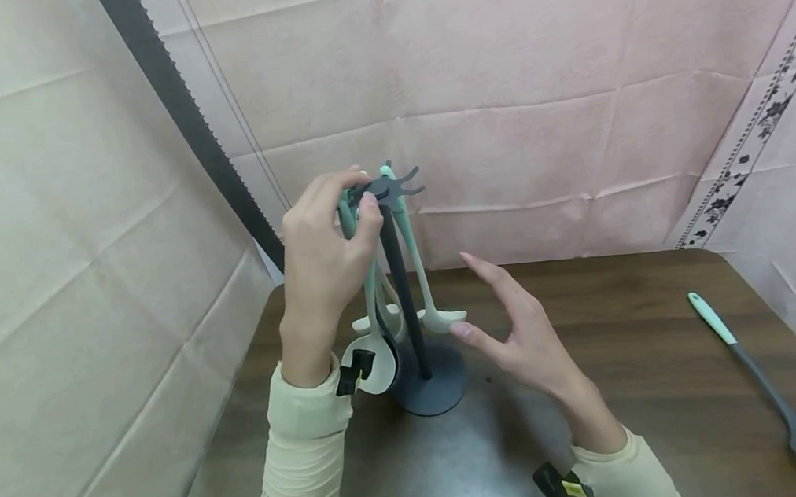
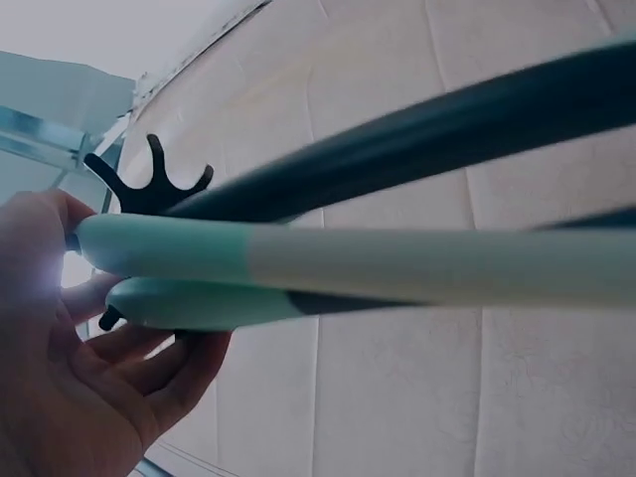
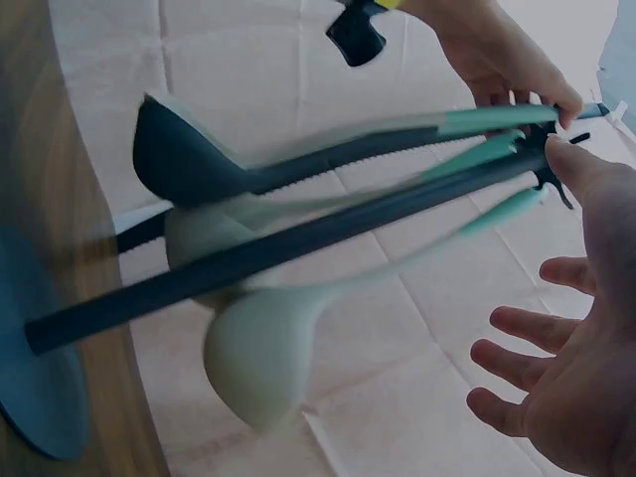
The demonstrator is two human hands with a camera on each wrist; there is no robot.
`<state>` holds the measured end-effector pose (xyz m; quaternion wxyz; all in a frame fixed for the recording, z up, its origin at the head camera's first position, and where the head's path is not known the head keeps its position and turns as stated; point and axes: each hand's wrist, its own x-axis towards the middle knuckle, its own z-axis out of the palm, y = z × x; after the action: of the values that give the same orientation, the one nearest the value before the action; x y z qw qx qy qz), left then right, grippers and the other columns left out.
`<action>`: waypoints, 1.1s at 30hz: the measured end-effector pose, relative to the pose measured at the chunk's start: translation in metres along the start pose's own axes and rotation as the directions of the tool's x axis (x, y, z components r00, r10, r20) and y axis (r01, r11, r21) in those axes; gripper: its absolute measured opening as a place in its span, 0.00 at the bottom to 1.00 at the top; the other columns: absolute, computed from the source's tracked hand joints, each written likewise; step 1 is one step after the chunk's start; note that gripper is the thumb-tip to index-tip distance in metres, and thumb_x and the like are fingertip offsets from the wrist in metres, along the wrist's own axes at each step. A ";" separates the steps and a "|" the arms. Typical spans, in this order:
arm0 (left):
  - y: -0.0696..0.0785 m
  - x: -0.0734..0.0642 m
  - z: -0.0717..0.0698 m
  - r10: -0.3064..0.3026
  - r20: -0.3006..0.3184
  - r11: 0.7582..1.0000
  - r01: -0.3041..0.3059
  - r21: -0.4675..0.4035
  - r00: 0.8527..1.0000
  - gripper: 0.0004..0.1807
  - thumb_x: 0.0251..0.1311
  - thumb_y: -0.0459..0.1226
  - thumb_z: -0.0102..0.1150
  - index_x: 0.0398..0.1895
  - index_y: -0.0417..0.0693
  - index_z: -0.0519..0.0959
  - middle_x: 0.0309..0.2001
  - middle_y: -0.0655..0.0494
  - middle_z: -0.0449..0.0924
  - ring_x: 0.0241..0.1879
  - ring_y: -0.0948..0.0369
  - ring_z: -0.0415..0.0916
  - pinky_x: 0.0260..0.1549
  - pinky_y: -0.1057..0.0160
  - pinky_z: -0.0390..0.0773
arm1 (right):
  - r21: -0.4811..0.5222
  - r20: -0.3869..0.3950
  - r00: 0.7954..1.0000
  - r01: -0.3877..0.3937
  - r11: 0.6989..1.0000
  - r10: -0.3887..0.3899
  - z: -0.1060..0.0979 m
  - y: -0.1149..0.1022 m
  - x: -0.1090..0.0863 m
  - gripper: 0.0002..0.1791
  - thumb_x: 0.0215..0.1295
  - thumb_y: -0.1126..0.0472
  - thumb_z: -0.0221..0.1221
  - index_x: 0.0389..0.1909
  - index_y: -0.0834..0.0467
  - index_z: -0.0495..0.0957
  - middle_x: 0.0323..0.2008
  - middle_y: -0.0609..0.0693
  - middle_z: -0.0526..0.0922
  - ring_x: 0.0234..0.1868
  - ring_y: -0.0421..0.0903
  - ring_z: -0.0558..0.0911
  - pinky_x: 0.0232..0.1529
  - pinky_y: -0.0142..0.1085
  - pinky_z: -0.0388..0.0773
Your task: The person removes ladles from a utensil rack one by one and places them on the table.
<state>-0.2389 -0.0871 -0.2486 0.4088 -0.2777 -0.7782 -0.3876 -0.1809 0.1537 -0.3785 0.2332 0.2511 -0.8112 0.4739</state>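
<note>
A dark utensil stand (image 1: 401, 288) with a round base and a hooked top stands upright on the table. Around its top my left hand (image 1: 327, 247) curls, thumb and fingers pinching at the hooks beside the mint handles (image 2: 169, 245). From the hooks hang several utensils, among them a pale ladle (image 1: 441, 321) on the right and a pale spoon-like head (image 1: 378, 363) on the left. A dark ladle (image 3: 189, 154) hangs there too, seen in the right wrist view. My right hand (image 1: 523, 340), fingers spread and holding nothing, hovers right of the stand, near the pale ladle.
At the table's right lies a dark utensil (image 1: 765, 382) with a mint handle end, its broad head towards the front right corner. Pale cloth (image 1: 538, 149) hangs behind the wooden table (image 1: 630, 299) and along both sides.
</note>
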 end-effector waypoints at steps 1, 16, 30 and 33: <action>-0.001 0.001 0.000 0.014 0.016 1.000 -0.014 -0.013 1.000 0.21 0.71 0.45 0.52 0.52 0.41 0.86 0.58 0.50 0.86 0.58 0.55 0.84 0.57 0.53 0.83 | 0.003 0.001 1.000 0.001 1.000 -0.001 0.002 -0.001 0.000 0.49 0.64 0.57 0.73 0.83 0.39 0.60 0.79 0.40 0.66 0.79 0.45 0.65 0.75 0.57 0.63; -0.014 0.011 0.005 0.174 0.104 0.967 -0.150 -0.205 0.979 0.22 0.77 0.41 0.41 0.58 0.42 0.84 0.62 0.53 0.85 0.49 0.61 0.85 0.47 0.60 0.81 | 0.106 -0.031 0.999 -0.035 0.994 0.039 0.019 -0.006 0.001 0.42 0.69 0.60 0.69 0.81 0.41 0.63 0.75 0.40 0.71 0.75 0.47 0.71 0.74 0.53 0.66; -0.040 0.018 0.007 0.120 0.162 0.856 -0.019 -0.517 0.980 0.23 0.76 0.34 0.34 0.58 0.38 0.79 0.60 0.48 0.85 0.62 0.53 0.81 0.67 0.49 0.74 | 0.174 -0.034 0.998 -0.045 0.984 0.052 0.045 0.005 0.011 0.34 0.76 0.61 0.62 0.80 0.52 0.65 0.70 0.51 0.78 0.69 0.52 0.78 0.68 0.57 0.74; -0.041 0.017 0.005 0.063 0.172 0.831 0.044 -0.554 0.983 0.24 0.73 0.33 0.32 0.58 0.37 0.79 0.60 0.46 0.84 0.62 0.51 0.80 0.66 0.47 0.71 | 0.191 -0.021 0.998 -0.053 0.980 0.058 0.048 0.006 0.012 0.32 0.77 0.62 0.60 0.79 0.52 0.66 0.66 0.52 0.82 0.65 0.50 0.82 0.66 0.56 0.77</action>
<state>-0.2807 -0.1032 -0.2515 0.2394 -0.4226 -0.6647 -0.5677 -0.2003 0.1114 -0.3963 0.2054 0.2435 -0.7657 0.5588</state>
